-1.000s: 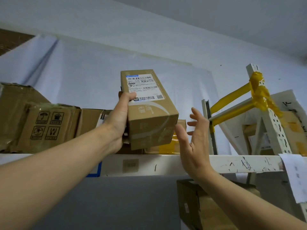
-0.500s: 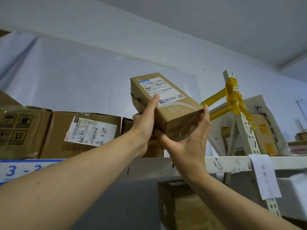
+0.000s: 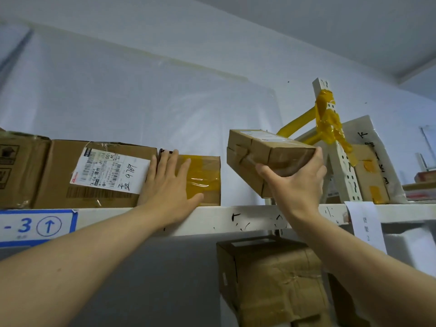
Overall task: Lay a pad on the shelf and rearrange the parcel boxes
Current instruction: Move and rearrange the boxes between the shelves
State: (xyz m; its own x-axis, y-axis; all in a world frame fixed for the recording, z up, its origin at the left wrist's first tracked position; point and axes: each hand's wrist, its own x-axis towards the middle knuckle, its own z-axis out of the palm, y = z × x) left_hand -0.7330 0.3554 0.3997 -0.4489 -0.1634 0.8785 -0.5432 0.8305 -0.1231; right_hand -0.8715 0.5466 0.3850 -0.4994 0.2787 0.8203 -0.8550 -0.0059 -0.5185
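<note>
My right hand (image 3: 296, 182) grips a long brown parcel box (image 3: 266, 153) from below, holding it tilted in the air above the right part of the white top shelf (image 3: 247, 217). My left hand (image 3: 168, 182) lies flat with straight fingers against the front of a small box with yellow tape (image 3: 205, 179) standing on the shelf. Left of it stands a larger box with a white shipping label (image 3: 94, 173). A pale translucent sheet (image 3: 165, 109) hangs against the wall behind the boxes.
A printed carton (image 3: 16, 168) stands at the far left of the shelf. A white upright wrapped in yellow tape (image 3: 330, 128) rises at the right, with a white board and parcels behind it. A wrapped brown box (image 3: 273, 277) sits under the shelf.
My left hand let go of the long box and moved left onto the yellow-taped box. My right hand now holds the long box alone, lower and further right.
</note>
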